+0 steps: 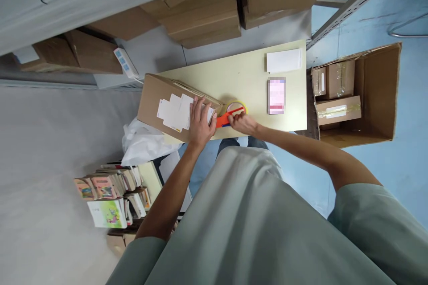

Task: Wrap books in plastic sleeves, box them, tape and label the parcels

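A brown cardboard box (157, 98) with white labels on its side lies at the left end of a pale yellow table (247, 75). My left hand (200, 120) rests flat on the box, fingers spread over the labels. My right hand (242, 122) is closed round the orange handle of a tape dispenser (230, 113), whose yellowish tape roll sits against the box's right end.
On the table lie a white envelope (284, 60) and a pink-and-white card (276, 95). A large open carton (368, 93) holding smaller taped boxes stands to the right. Stacked cartons (200, 13) sit behind the table. Books (110, 191) and a white bag (143, 142) are at lower left.
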`<state>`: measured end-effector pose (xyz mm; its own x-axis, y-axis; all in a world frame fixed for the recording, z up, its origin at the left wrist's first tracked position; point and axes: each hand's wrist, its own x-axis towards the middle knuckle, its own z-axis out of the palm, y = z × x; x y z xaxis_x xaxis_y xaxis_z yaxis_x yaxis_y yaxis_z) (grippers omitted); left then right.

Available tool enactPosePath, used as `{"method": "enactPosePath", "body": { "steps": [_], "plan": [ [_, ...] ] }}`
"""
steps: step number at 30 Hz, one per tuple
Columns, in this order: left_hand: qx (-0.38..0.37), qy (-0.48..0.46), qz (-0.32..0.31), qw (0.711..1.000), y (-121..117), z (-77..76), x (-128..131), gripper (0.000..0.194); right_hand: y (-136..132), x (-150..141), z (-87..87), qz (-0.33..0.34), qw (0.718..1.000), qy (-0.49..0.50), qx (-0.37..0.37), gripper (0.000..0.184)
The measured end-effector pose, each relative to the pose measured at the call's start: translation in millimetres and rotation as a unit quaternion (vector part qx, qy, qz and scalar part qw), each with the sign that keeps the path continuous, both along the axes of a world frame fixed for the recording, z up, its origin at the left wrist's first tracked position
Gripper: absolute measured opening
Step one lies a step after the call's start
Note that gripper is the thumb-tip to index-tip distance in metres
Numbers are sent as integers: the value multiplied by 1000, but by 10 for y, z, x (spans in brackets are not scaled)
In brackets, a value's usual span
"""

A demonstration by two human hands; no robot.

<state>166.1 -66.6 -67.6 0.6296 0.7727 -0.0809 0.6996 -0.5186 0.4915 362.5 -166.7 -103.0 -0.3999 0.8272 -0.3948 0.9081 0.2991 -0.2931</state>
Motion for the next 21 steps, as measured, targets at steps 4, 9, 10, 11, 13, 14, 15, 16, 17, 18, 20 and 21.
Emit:
{"method": "enactPosePath", "body": {
  "steps": [4,9,10,11,13,14,15,16,17,18,20,21],
  "plan": [
    [-11,-6,0,1000,0,-4,0,57,226,583,11,-45,998,-41,13,45],
    [0,-19,-21,1000,25,-58,-33,54,428,871,6,-33,998,-54,28,51],
    [10,-20,-29,999,29,-74,-46,52,453,872,-8,-27,998,-55,29,51],
    [18,-22,-39,999,28,-87,-62,51,471,867,-25,-18,998,-57,31,51],
    [24,-22,-64,997,5,-94,-107,49,482,849,-63,5,997,-62,39,52],
    [22,-20,-77,997,-20,-81,-138,48,472,836,-81,22,997,-63,43,52],
    [16,-18,-92,995,-53,-55,-175,46,449,817,-94,40,996,-61,46,52],
    [8,-18,-106,994,-89,-16,-216,45,413,789,-104,57,996,-58,47,51],
    [-1,-20,-119,993,-121,33,-260,43,368,749,-107,71,995,-53,45,50],
    [-10,-25,-126,992,-141,87,-301,41,316,693,-105,79,995,-47,41,49],
    [-20,-44,-111,993,-99,186,-361,38,208,534,-90,76,996,-34,29,46],
    [-15,-55,-85,995,-16,221,-370,38,161,432,-80,69,997,-26,24,44]
  ]
}}
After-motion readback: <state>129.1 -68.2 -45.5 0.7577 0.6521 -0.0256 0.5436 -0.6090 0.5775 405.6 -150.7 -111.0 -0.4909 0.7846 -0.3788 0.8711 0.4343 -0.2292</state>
